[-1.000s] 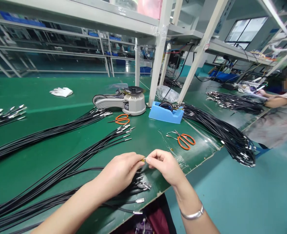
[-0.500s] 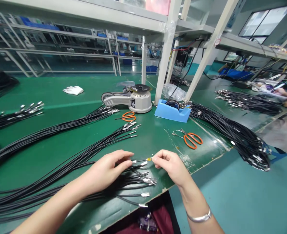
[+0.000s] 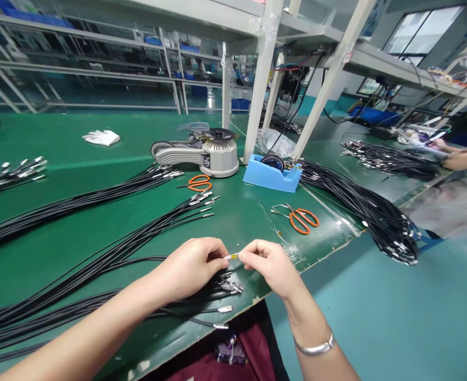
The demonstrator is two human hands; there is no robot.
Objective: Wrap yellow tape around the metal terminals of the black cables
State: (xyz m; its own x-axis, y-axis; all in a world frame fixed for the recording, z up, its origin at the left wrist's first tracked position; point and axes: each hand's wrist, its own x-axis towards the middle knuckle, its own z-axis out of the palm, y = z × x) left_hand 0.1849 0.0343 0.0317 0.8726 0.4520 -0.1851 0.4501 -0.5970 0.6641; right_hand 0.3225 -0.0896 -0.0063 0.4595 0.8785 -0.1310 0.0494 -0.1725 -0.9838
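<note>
My left hand (image 3: 193, 265) is closed, thumb and fingers pinched round the end of a black cable (image 3: 146, 259). A small piece of yellow tape (image 3: 234, 256) wraps the thin tip between my two hands. On the other side of it, my right hand (image 3: 268, 265) pinches that same cable's tip between thumb and forefinger. Under and beside my left hand lies a bundle of black cables (image 3: 110, 301) with silver metal connectors (image 3: 225, 309) near the table edge. Another cable bundle (image 3: 165, 217) reaches out just beyond my hands.
Beyond my hands are orange-handled scissors (image 3: 199, 183), orange-handled snips (image 3: 302, 219), a grey tape dispensing machine (image 3: 219, 156) and a blue tape holder (image 3: 273, 177). A white glove (image 3: 101, 138) lies farther back. More cables (image 3: 360, 206) overhang the right edge; a co-worker's arm (image 3: 461, 159) is far right.
My left fingers have closed onto the cable end and come nearer my right hand, which still pinches the tip. The whole view has shifted slightly.
</note>
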